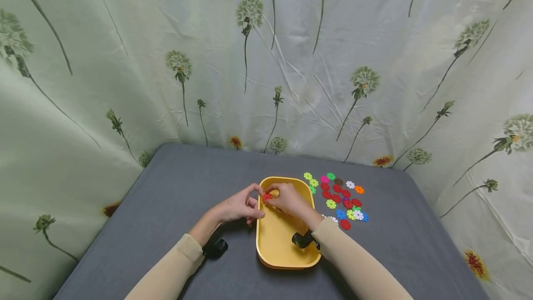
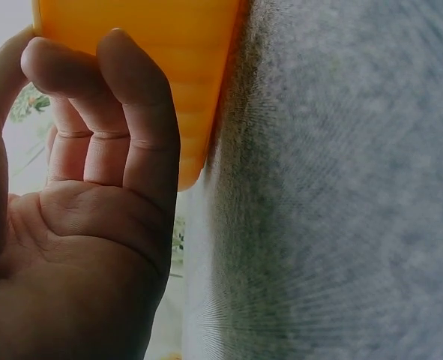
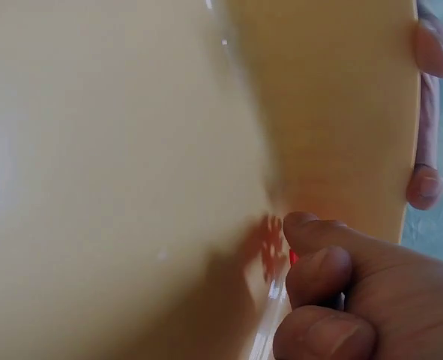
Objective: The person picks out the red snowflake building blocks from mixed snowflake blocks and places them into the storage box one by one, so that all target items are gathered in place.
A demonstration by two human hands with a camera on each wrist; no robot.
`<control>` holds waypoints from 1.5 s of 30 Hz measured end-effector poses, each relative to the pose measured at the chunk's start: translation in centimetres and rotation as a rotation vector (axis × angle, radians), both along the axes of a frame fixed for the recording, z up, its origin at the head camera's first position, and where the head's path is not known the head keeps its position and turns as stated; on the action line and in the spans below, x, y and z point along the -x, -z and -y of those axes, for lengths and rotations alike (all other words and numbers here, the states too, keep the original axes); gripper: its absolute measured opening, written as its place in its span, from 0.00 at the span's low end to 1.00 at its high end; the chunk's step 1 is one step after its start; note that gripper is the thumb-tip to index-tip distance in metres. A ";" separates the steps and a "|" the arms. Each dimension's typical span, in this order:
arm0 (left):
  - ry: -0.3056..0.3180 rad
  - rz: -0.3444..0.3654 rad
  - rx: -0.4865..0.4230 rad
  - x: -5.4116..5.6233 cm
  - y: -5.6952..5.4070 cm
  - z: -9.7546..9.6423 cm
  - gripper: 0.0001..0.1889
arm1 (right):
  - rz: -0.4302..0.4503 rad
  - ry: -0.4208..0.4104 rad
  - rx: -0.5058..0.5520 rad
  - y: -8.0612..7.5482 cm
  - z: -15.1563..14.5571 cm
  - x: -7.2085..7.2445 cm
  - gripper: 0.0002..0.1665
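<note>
Lying between the fingertips of the right hand [image 1: 288, 199], a small red flower-shaped piece [image 1: 267, 197] sits just inside the far left corner of a yellow tray [image 1: 278, 242]. The right hand pinches it with bent thumb and fingers, reaching over the tray from the right. In the right wrist view most of the piece is hidden by those fingers; only a sliver of red shows beside them, with a red, notched reflection on the glossy tray surface.

On the other side of the piece is the left hand [image 1: 238, 205], outside the tray. Its index fingertip is at the rim, close to the piece, and its thumb tip is at the same rim, nearer the person. The fingers are loosely bent, with some of them before the tray's outer wall; whether they grip the tray I cannot tell.

To the right of the tray, well apart from the left hand, many loose flower-shaped discs [image 1: 347, 203] lie scattered in red, yellow, green, blue, white, pink, brown and orange, some overlapping. All this rests on a grey table covering [image 1: 166, 198]. Behind hangs a pale curtain [image 1: 300, 73] printed with dandelions.
</note>
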State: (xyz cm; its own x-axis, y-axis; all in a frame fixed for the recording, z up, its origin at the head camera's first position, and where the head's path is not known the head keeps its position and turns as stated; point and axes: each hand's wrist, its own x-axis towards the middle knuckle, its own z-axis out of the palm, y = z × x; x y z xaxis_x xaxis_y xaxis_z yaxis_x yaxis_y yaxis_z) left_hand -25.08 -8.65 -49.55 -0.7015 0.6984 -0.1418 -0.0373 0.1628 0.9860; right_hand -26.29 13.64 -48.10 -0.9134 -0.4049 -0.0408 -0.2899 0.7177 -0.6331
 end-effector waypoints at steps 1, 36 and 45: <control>0.001 0.001 0.003 0.0 0.0 0.0 0.32 | 0.000 -0.005 -0.005 0.1 0.0 0.0 0.16; 0.028 -0.008 0.064 -0.4 0.6 -0.6 0.29 | 0.078 0.477 0.601 -3.0 -13.1 -2.8 0.29; 0.027 -0.041 0.053 0.0 0.2 -0.2 0.30 | 0.104 0.624 0.520 0.7 -16.8 -1.3 0.35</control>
State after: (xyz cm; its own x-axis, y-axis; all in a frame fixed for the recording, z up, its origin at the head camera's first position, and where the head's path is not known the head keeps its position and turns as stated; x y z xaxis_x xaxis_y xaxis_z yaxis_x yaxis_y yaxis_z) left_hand -25.10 -8.49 -49.76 -0.6886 0.7093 -0.1509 0.0081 0.2156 0.9764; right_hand -24.97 30.42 -48.84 -0.9788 0.1863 -0.0850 0.1445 0.3346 -0.9312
